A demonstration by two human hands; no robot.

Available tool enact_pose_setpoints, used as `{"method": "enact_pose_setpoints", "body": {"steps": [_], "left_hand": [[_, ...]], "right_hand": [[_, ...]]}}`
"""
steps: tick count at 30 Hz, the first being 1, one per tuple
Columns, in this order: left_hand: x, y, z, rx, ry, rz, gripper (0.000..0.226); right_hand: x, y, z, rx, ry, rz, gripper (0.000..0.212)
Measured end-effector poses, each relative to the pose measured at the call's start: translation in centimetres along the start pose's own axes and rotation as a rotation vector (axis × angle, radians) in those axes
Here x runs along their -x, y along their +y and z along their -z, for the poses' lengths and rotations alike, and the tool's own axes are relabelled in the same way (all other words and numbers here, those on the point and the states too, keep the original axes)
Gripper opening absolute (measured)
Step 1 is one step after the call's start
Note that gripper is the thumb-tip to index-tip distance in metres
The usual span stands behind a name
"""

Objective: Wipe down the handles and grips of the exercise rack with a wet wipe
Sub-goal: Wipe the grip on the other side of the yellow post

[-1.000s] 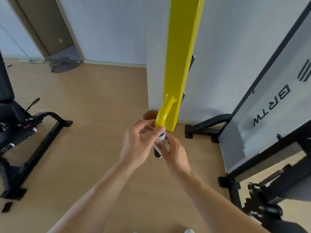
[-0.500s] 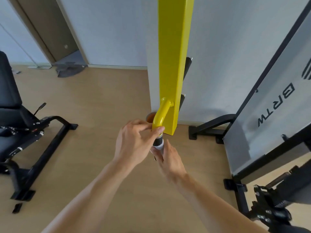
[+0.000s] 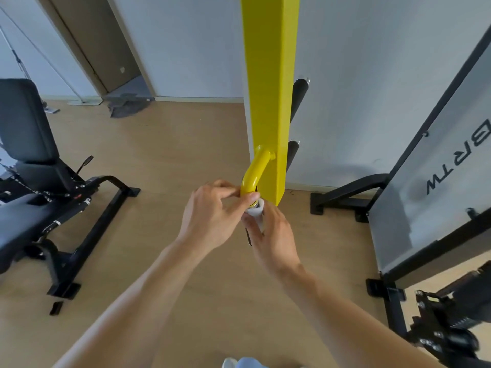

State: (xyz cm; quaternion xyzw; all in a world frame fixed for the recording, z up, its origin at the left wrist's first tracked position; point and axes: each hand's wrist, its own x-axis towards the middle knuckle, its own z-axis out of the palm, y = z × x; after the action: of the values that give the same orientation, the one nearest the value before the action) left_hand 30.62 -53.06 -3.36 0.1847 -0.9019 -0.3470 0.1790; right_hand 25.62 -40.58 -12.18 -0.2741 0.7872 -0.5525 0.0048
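Wipe (image 3: 255, 211), white and soft, wraps the black grip below the glossy curved yellow handle (image 3: 253, 172); right hand (image 3: 275, 236) clasps it, left hand (image 3: 215, 213) fingers pinch the top.

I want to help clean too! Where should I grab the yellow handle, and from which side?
Probably the straight lower grip, where the right hand wraps the wet wipe round it. Come from the open floor side: the yellow post blocks the other. The yellow handle curves above, where the left hand pinches.
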Motion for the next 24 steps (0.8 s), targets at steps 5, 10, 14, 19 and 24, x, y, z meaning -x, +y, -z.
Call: {"method": "enact_pose_setpoints", "body": {"steps": [5, 10, 14, 19, 24], "left_hand": [[-0.3, 0.0, 0.0, -0.019, 0.004, 0.014, 0.029], [-0.3, -0.3, 0.1, -0.023, 0.001, 0.016, 0.03], [-0.2, -0.4, 0.0, -0.04, 0.015, 0.013, 0.034], [-0.3, -0.5, 0.1, -0.053, 0.013, 0.014, 0.037], [0.0, -0.2, -0.3, -0.036, 0.004, 0.003, 0.038]], "right_hand": [[0.4, 2.2, -0.7, 0.229, -0.128, -0.089, 0.025], [-0.9, -0.8, 0.0, 0.112, 0.036, 0.112, 0.019], [0.0, 2.7, -1.1, 0.443, -0.276, -0.09, 0.036], [-0.5, 0.1, -0.3, 0.285, -0.015, 0.071, 0.03], [0.3, 2.9, -1.9, 0.43, -0.108, 0.035, 0.033]]}}
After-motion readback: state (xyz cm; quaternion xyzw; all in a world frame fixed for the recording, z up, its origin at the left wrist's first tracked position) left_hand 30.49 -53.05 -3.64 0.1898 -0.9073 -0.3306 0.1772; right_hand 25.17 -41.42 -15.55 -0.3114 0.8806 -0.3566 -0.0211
